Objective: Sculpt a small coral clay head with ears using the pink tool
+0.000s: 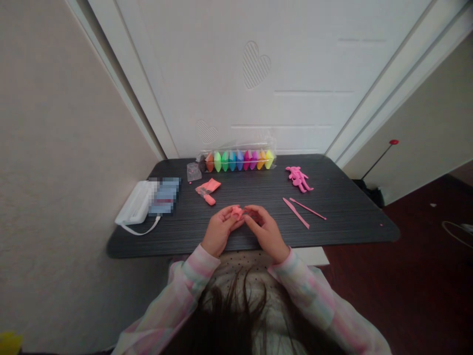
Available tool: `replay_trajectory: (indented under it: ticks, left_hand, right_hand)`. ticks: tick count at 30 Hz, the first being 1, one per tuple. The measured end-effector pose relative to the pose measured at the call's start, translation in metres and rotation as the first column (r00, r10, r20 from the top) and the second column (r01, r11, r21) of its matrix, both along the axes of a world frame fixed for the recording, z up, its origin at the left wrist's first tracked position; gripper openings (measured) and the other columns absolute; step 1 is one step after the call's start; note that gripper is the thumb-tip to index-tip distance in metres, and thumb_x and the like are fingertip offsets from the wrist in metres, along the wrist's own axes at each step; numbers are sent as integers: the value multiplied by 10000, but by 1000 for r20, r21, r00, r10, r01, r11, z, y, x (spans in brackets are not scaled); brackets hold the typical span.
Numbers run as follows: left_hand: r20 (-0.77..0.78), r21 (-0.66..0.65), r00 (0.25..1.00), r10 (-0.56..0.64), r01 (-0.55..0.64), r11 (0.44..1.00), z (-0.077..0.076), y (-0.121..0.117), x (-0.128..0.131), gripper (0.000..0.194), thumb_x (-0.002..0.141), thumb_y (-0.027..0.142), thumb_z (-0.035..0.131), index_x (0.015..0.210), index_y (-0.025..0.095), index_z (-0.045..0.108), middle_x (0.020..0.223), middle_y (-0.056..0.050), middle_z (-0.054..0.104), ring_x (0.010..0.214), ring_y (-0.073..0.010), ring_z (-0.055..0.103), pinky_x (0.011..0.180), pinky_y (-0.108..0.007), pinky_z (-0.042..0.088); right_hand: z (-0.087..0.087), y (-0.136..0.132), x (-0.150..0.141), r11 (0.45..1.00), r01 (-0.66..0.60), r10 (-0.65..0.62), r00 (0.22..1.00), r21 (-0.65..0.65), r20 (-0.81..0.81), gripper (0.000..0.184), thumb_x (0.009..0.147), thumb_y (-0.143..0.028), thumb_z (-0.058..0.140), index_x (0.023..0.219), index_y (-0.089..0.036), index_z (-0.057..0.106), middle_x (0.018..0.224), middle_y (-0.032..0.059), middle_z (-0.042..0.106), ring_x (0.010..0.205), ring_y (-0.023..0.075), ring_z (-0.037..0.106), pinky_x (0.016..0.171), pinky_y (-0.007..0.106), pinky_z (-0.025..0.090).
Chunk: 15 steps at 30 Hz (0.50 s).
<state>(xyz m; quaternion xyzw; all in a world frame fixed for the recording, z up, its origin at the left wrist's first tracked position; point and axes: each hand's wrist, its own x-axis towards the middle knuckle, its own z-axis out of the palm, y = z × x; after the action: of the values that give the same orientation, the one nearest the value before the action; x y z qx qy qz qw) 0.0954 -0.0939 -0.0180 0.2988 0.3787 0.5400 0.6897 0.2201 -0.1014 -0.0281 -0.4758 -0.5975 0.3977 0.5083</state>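
Note:
Over the near middle of the dark table, my left hand [219,230] pinches a small coral piece of modelling clay [237,212] between thumb and fingers. My right hand [266,231] meets it from the right, thumb and fingertips closed at the clay's edge. The exact contact there is too small to see clearly. Just beyond my left hand lies an opened packet of coral clay [209,186], with a lump of the same clay [209,199] at its lower end. To the right of my hands rest a pink modelling knife [296,213] and a thin pink modelling stick [308,209].
Clay packets in several colours [239,161] line the table's back edge in clear plastic. A small clear container [193,172] stands beside them. A pink figure-shaped piece [299,179] lies back right. At left sits a white device [133,203] with a cable [142,232]. A white door [295,74] rises behind.

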Motion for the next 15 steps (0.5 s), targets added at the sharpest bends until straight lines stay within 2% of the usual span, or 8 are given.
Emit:
replay_trajectory:
  ticks: [4, 7, 15]
  left_hand:
    - [-37, 28, 998, -57, 58, 998, -2, 0, 1, 240, 637, 147, 615, 875, 126, 608, 848, -48, 646, 830, -146, 589, 839, -315, 431]
    - [-33, 29, 998, -55, 56, 998, -2, 0, 2, 222, 621, 138, 609, 842, 133, 631, 861, -46, 644, 820, -147, 588, 842, -321, 428]
    - [-104, 49, 993, -49, 54, 997, -1, -1, 2, 208, 624, 236, 643, 800, 127, 623, 788, -34, 642, 734, -125, 589, 790, -310, 453]
  right_hand:
    - [-1, 1, 1, 996, -15, 13, 999, 88, 30, 192, 757, -224, 493, 938, -238, 554, 943, 41, 532, 873, 156, 510, 693, 283, 444]
    - [-1, 1, 0, 992, -1, -7, 998, 126, 61, 162, 754, -203, 495, 884, -248, 583, 930, 38, 523, 901, 159, 497, 704, 284, 440]
    - [1, 1, 0, 992, 14, -22, 997, 122, 70, 122, 730, -210, 529, 828, -243, 594, 931, 37, 514, 893, 158, 495, 688, 273, 439]
